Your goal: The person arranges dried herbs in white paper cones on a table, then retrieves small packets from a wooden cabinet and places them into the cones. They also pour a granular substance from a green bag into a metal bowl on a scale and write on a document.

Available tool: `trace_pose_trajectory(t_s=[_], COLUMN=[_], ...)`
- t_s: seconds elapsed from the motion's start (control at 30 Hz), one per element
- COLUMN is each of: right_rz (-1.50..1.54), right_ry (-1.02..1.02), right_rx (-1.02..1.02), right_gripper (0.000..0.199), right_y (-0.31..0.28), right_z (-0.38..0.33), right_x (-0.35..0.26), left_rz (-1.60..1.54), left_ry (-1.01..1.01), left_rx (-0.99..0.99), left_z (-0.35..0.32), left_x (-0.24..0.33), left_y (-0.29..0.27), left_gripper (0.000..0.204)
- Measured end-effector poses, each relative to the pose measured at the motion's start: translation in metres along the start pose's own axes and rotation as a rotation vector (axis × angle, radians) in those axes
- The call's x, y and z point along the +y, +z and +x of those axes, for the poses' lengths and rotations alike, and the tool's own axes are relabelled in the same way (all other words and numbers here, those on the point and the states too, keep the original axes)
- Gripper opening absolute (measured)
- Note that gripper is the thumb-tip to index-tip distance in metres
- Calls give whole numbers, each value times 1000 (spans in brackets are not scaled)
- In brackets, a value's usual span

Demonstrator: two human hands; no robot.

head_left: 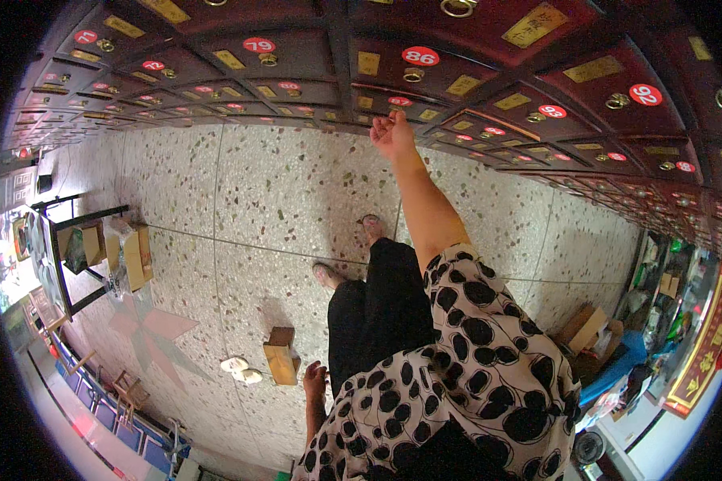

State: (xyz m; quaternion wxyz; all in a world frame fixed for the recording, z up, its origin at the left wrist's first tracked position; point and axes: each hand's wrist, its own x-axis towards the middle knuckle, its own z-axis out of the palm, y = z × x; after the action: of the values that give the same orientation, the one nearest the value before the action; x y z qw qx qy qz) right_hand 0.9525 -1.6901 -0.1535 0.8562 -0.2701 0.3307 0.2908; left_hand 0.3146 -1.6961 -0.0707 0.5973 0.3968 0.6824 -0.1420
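Observation:
A tall dark red wooden drawer cabinet (pixel 317 64) spans the top of the view, its drawers bearing brass ring pulls, red round number stickers and yellow labels. Up at one of its lower drawers (pixel 421 107), my right hand (pixel 393 136) has its fingers curled in at the ring pull, which they mostly cover. Whether that drawer is pulled out is hard to make out. Down at my side hangs my left hand (pixel 316 379), fingers loosely bent and apart, holding nothing. Near it on the floor are a small brown cardboard box (pixel 281 357) and a pair of pale slippers (pixel 241 369).
I stand on a speckled stone floor (pixel 289 184). To the left is a black-framed table (pixel 76 301) with cardboard boxes (pixel 130 255) beside it, and a wooden stool (pixel 131 390). At right are an opened carton (pixel 586 333), blue sheeting (pixel 618 369) and a red-and-gold sign (pixel 704 346).

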Motion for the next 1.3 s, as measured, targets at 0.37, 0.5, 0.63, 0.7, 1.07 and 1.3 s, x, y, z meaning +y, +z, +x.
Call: trace_pose_trajectory(t_s=[0.37, 0.5, 0.63, 0.7, 1.07, 1.3], right_rz=[12, 10, -314, -404, -1822, -2576], right_ry=[225, 378, 340, 460, -810, -254], right_rx=[188, 281, 344, 346, -511, -469], right_gripper=[30, 24, 18, 18, 24, 27], right_y=[-110, -149, -142, -134, -42, -23], right_z=[-160, -188, -191, -199, -180, -154], right_x=[113, 140, 134, 125, 44, -1], left_rz=[-85, 89, 210, 248, 244, 53], left_ry=[151, 252, 268, 269, 326, 362], left_rx=[-220, -149, -120, -111, -71, -74], left_z=[52, 41, 26, 22, 10, 30], left_x=[36, 61, 87, 94, 114, 90], left_y=[-31, -21, -18, -14, 11, 17], left_gripper=[33, 32, 31, 29, 30, 33])
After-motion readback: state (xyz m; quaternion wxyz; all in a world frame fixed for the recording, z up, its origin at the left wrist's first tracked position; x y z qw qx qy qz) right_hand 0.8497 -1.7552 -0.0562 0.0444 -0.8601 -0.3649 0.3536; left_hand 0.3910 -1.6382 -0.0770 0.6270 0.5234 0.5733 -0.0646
